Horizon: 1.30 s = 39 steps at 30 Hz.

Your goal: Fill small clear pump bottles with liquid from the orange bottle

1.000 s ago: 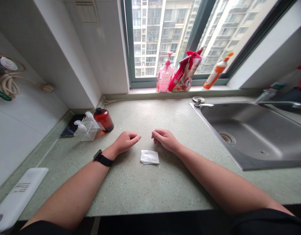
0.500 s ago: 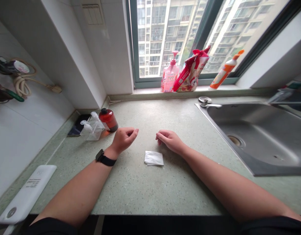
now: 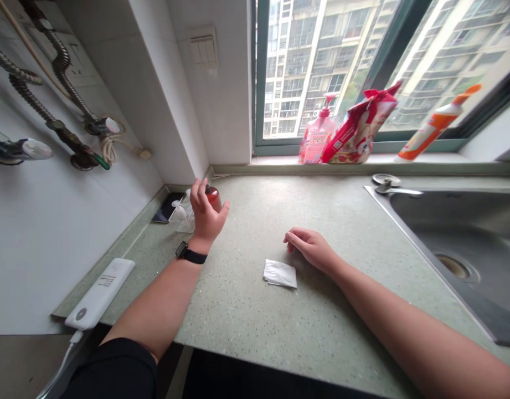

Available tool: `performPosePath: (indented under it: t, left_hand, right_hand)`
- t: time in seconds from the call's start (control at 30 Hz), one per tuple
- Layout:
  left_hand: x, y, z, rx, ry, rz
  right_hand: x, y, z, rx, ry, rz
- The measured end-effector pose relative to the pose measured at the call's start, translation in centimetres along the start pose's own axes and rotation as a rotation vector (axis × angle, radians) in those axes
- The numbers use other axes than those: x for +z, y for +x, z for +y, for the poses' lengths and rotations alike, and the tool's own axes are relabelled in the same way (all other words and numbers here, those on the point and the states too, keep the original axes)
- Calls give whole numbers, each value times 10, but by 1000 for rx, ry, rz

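With fingers and thumb spread, my left hand [image 3: 207, 219] is in front of a reddish-brown bottle [image 3: 214, 198] with a black cap. The hand hides much of the bottle, and I cannot tell whether they touch. Just left of it, a clear plastic container [image 3: 186, 223] is partly covered by the fingers. My right hand [image 3: 308, 246] rests loosely closed on the counter, fingers curled together, with nothing visible in it. A folded white tissue [image 3: 280, 274] lies flat just below and left of that hand.
Against the left wall lies a dark flat phone-like slab [image 3: 165, 206]. A white power bank [image 3: 100, 293] with a cable sits at the counter's left edge. The steel sink [image 3: 479, 233] is at right. A pink pump bottle [image 3: 317, 136], red bag [image 3: 360, 130] and orange-white bottle [image 3: 435, 130] line the windowsill.
My left hand has opened from a loose fist and reached forward to the reddish-brown bottle. The view has turned left. My right hand stays curled near the tissue.
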<state>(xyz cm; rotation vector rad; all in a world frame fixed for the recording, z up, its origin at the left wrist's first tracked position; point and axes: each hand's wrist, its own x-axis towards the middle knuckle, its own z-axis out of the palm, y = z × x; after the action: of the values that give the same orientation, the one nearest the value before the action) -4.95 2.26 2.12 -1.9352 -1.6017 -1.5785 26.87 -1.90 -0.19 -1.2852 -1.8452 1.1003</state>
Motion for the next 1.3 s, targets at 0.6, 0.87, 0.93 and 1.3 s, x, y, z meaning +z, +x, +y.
performPosePath:
  t: [0.6,0.87,0.93,1.3]
  left_hand:
    - [11,1,-18,-409,-277,-79]
    - [13,-27,31,-135,-529,-320]
    - [11,-33,42,-81,-541,-374]
    - [16,-46,51,19,-543,-467]
  right_hand:
    - [0,2,4,-24,-11,1]
    - [2,4,4,-56,24,14]
    - [3,4,4,-75,28,34]
    - [7,11,-3,-261,-84,284]
